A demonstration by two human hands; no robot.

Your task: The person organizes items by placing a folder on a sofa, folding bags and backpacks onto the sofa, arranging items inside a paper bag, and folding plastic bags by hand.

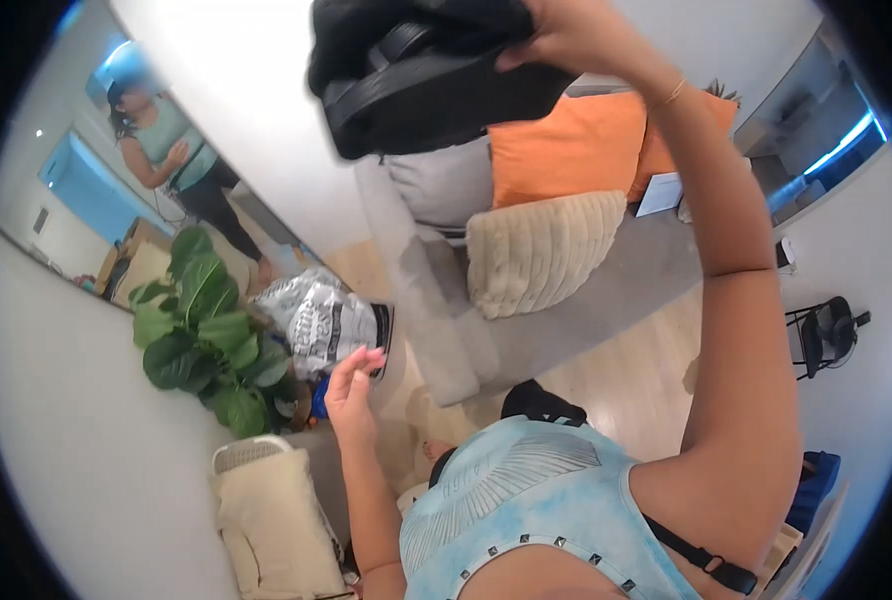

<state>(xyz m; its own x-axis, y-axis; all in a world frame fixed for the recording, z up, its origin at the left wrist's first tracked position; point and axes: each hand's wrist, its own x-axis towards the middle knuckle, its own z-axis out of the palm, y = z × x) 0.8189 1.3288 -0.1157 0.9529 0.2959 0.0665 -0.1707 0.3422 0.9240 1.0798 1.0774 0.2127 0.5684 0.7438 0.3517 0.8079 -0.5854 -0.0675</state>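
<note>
Raised at the top of the head view, my right hand grips a black bag-like item by its right end, fingers over its edge. The item looks soft and hangs in front of the white wall, above the sofa. Lower down, my left hand is lifted with its fingers partly bent and apart, holding nothing. Just behind that hand stands a silver and black plastic bag on the floor.
A grey sofa bears orange cushions, a grey cushion and a cream ribbed cushion. A leafy plant stands left, above a beige padded seat. A mirror shows a person. A black chair is at right.
</note>
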